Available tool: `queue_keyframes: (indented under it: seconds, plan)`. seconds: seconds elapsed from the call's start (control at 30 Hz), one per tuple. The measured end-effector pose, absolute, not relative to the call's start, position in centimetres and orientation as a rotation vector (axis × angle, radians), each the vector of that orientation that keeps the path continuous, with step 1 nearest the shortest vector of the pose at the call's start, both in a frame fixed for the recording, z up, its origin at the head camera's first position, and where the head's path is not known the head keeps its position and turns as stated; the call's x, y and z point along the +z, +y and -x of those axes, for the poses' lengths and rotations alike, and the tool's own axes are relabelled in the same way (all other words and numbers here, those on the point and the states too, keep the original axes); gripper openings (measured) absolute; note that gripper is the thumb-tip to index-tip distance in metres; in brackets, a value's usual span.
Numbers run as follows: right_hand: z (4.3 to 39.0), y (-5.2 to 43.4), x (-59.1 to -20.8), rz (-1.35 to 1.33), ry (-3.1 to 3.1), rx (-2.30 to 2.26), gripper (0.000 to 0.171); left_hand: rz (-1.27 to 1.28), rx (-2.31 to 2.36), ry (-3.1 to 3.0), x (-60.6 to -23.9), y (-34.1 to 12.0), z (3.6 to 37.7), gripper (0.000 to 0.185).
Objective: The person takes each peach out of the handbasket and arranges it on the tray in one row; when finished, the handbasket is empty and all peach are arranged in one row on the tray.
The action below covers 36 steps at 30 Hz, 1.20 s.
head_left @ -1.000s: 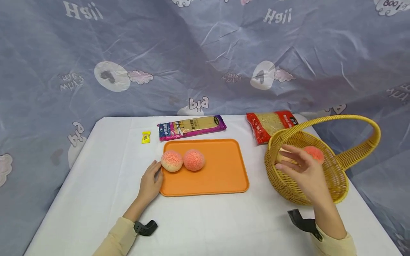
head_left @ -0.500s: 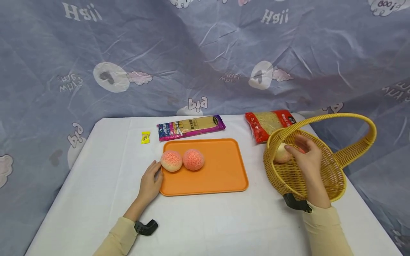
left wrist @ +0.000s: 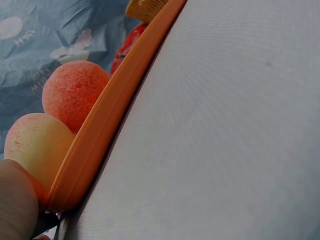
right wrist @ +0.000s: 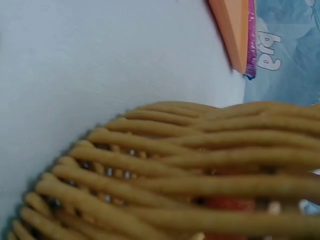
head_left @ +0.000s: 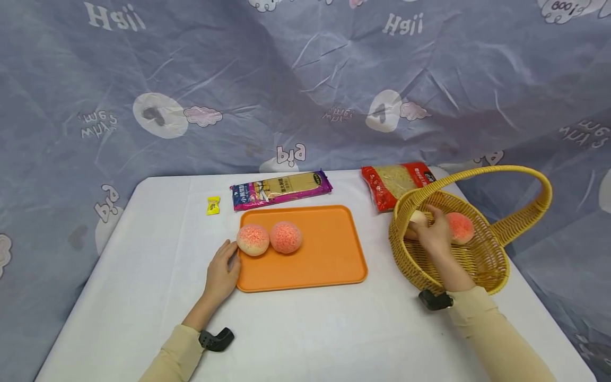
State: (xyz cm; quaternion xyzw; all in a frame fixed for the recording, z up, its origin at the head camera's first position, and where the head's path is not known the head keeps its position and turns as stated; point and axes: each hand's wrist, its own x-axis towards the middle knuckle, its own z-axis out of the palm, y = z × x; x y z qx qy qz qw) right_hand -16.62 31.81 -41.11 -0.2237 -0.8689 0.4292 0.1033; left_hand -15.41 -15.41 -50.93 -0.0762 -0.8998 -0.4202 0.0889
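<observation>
In the head view, my left hand rests against the left edge of an orange tray, its fingers relaxed along the rim. Two round peaches lie on the tray, a pale pink-topped peach beside that hand and a coral peach touching it. My right hand reaches into a yellow wicker basket and grips a pale peach, partly covered by the fingers. Another coral peach lies in the basket to the right. In the right wrist view, basket weave hides the hand.
Behind the tray lies a purple noodle packet, with a small yellow wrapped candy to its left. A red packet lies behind the basket. The basket's tall handle arches out to the right. A grey-blue printed cloth hangs behind the table.
My right hand has moved down and left inside the basket, from hovering over it to gripping the pale peach. The coral peach there is uncovered again. My left hand stays put.
</observation>
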Motion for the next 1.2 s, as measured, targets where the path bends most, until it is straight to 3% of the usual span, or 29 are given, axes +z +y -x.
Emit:
queue_keyframes:
  seconds: [0.23,0.63,1.0,1.2]
  plan:
    - [17.0,31.8,-41.8,0.663,-2.596,1.363,0.066,0.231,-1.255,-2.667,-51.0,-15.4,15.5,0.044]
    - [16.7,32.0,-41.3,0.695,-2.627,1.387,0.075,0.239,-1.242,-2.653,-50.9,-15.4,15.4,0.043]
    - [15.2,32.3,-40.3,0.723,-2.556,1.494,0.088,0.221,-1.285,-2.680,-50.9,-15.5,15.3,0.044]
    - [13.2,32.1,-39.1,0.713,-2.525,1.498,0.086,0.214,-1.276,-2.694,-50.9,-15.5,15.4,0.044]
